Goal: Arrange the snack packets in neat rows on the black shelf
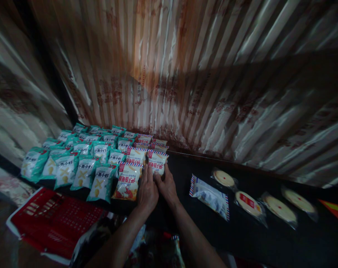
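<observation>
Both my hands meet at the right end of a row of snack packets on a dark shelf (269, 238). My left hand (147, 191) lies with fingers together against an orange and white snack packet (129, 180). My right hand (166, 186) has its fingers closed on the lower edge of another orange and white packet (157, 162). To the left stand several green and white snack packets (82, 167) in overlapping rows, with more orange ones (143, 139) behind.
To the right on the shelf lie a face-down clear packet (210, 195) and several round cakes in clear wrappers (249, 204). A red plastic basket (50, 221) sits below left. Striped wrapped goods (185, 74) form the wall behind the shelf.
</observation>
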`<move>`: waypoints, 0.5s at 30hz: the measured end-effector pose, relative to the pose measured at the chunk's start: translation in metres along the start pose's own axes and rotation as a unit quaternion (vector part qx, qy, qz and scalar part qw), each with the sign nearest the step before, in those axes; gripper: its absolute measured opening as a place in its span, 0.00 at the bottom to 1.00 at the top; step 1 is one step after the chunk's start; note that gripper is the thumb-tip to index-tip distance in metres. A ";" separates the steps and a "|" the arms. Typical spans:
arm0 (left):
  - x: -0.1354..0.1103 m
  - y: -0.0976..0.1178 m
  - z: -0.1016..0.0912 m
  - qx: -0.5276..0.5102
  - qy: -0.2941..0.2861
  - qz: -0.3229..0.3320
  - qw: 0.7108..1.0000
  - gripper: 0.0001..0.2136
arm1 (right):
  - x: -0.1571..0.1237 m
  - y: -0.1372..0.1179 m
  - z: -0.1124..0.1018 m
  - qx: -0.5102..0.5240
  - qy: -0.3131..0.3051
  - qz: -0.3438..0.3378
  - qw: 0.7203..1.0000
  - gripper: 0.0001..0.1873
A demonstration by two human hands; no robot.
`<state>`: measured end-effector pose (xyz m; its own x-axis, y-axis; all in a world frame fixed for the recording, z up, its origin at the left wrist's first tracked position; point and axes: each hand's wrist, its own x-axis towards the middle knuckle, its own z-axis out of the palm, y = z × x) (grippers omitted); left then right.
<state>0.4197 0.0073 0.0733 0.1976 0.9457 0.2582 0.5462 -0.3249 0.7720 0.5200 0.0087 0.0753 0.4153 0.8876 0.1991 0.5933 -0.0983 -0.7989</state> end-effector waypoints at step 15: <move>-0.002 -0.008 0.015 0.126 0.032 0.129 0.983 0.28 | 0.002 0.001 -0.008 0.106 -0.022 0.040 0.993 0.38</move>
<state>0.4273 0.0077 0.0581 0.3083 0.8272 0.4698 0.6704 -0.5393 0.5097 0.5265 0.0065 0.0794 0.4220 0.8999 0.1096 0.3997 -0.0761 -0.9135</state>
